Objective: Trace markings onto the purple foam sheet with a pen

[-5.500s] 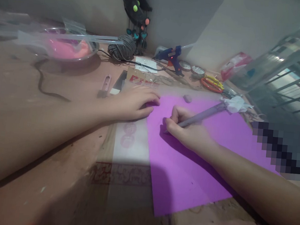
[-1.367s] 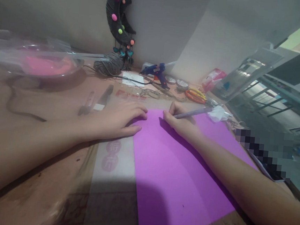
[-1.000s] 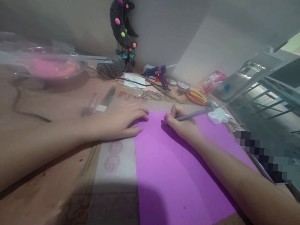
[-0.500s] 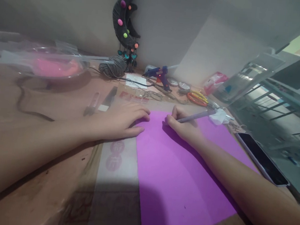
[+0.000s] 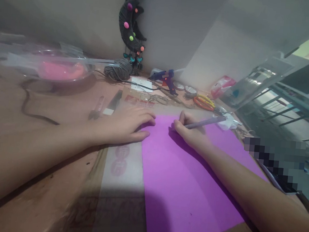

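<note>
A purple sheet of paper [image 5: 181,183] lies on a flattened bag with red print [image 5: 122,185]. My right hand [image 5: 187,128] is closed around a grey pen or pencil [image 5: 204,123]; its tip is hidden behind the fingers, close to the paper near the far edge. My left hand [image 5: 132,125] rests flat with fingers stretched out, its fingertips on the paper's far left corner and the rest over the printed bag. Left of it lie a cutter knife [image 5: 98,107] and a dark flat strip with a white end [image 5: 113,103].
Along the wall stand a clear bowl with pink stuff [image 5: 62,70], grey yarn [image 5: 118,68], a blue glue gun [image 5: 167,80] and orange-yellow pliers [image 5: 204,101]. A dark crescent ornament [image 5: 129,27] hangs above. A partly blurred-out phone [image 5: 286,185] lies at the right table edge.
The whole view has shifted slightly, so things sit a little further right. Both hands keep nearly the same pose, the pen still held in the right hand.
</note>
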The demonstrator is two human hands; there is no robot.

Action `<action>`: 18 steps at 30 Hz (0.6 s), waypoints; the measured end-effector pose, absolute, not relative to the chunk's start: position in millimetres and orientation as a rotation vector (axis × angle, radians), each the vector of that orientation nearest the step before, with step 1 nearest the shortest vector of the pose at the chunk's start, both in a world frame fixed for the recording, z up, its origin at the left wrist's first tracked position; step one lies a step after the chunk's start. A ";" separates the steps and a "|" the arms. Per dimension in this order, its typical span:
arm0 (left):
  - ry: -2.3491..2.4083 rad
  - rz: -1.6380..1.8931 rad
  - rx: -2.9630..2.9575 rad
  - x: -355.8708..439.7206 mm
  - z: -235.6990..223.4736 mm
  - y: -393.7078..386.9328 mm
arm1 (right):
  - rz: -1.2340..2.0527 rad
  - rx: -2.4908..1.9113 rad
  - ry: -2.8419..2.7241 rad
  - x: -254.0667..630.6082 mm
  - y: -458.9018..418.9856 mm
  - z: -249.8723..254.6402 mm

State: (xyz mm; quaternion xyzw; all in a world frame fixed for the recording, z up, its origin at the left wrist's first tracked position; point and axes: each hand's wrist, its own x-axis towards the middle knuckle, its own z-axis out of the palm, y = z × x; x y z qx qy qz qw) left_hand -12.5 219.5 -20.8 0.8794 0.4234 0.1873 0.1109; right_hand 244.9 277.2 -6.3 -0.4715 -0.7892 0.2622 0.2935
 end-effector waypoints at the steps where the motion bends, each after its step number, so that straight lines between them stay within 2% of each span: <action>1: 1.248 0.551 2.585 -12.3 -20.6 219.5 | 0.694 -1.268 -2.095 244.4 277.5 -6.1; 7: 1.252 0.547 2.577 -12.1 -21.0 219.6 | 0.622 -1.266 -2.123 242.7 278.8 -4.8; 18: 1.246 0.546 2.572 -12.7 -19.8 218.9 | 0.692 -1.126 -2.192 246.5 273.9 -5.6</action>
